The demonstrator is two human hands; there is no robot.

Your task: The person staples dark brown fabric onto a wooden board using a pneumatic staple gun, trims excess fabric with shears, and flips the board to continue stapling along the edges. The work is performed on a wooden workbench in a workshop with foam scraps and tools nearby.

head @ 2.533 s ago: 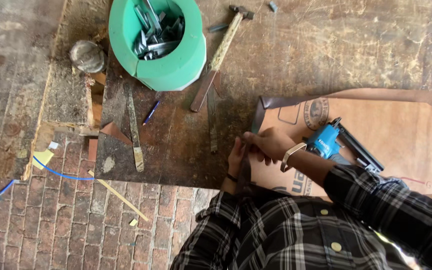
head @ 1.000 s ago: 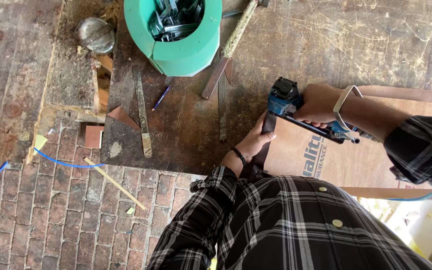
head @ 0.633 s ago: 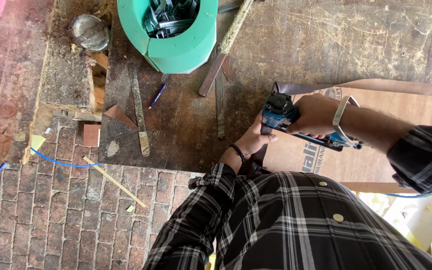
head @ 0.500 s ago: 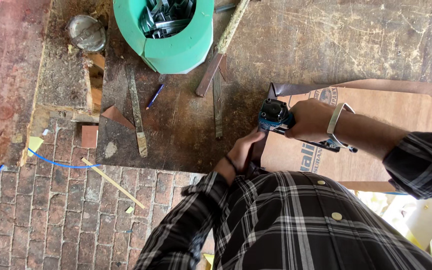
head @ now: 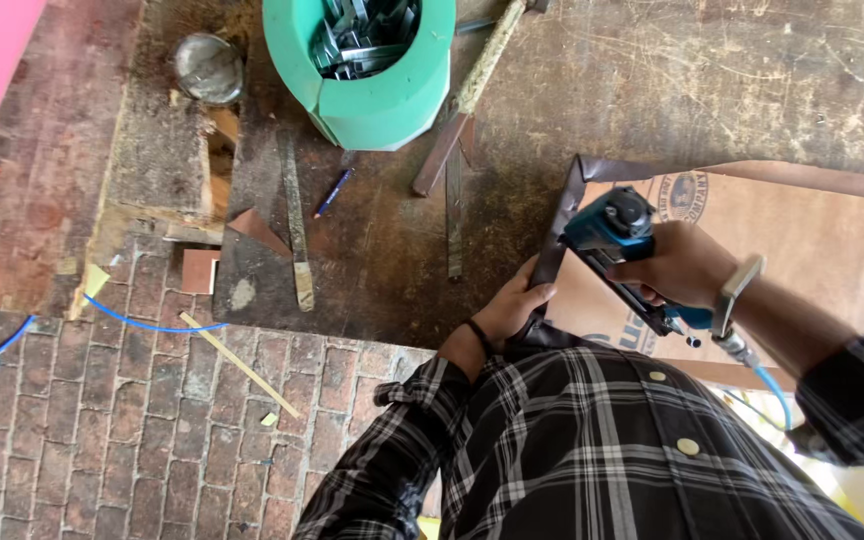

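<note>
Head view: right hand (head: 682,265) gripping blue staple gun (head: 612,225) at centre right, fingers wrapping fully round handle, nose pointing at dark strip (head: 557,235) edging brown board (head: 812,250). Left hand (head: 512,310) pressing strip at frame centre, fingers curling over it. Green bucket (head: 377,95) sitting at top centre on worktop (head: 652,90); hammer (head: 472,95) lying just beside it.

Green bucket (head: 377,85) ahead (scrap strips beside) blocks reach.

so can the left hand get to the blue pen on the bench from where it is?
Probably yes. The left hand presses the dark strip at the board's edge; the blue pen lies further out, past a flat metal bar, on open bench. It must let go first.
</note>
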